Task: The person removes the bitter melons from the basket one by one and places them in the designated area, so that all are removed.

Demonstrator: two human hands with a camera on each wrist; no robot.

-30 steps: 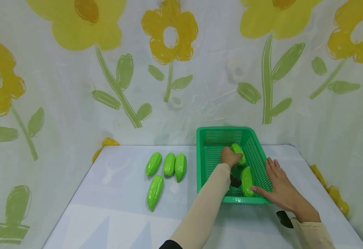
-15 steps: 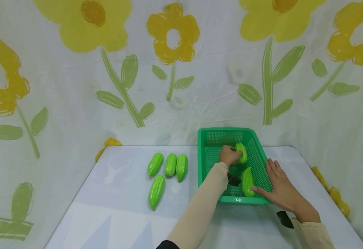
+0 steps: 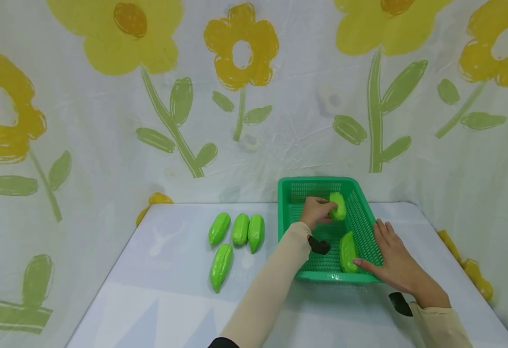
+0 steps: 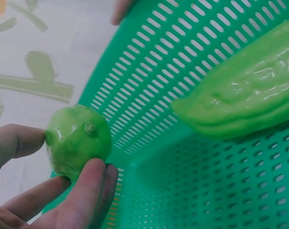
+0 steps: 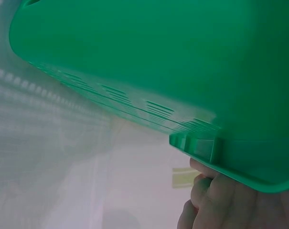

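My left hand (image 3: 316, 211) pinches a glossy green bitter melon (image 3: 338, 207) inside the green plastic basket (image 3: 290, 180). In the left wrist view, the thumb and fingertips grip this melon (image 4: 77, 143), its stem nub facing the camera. A second bitter melon (image 3: 349, 252) lies along the basket's right side, near the front; the left wrist view shows its bumpy, pointed end (image 4: 240, 90). My right hand (image 3: 395, 258) rests on the basket's right rim, fingers extended along the outside and thumb reaching over the front right corner. Part of that hand (image 5: 230, 200) shows below the basket's rim in the right wrist view.
Several more bitter melons lie on the white table (image 3: 149, 290) left of the basket: three side by side and a nearer one (image 3: 221, 267). A flower-printed curtain (image 3: 297, 121) surrounds the table at the back and sides.
My left hand has drawn slightly back to the left and toward the back of the basket, still pinching the bitter melon. The right hand stays on the rim.
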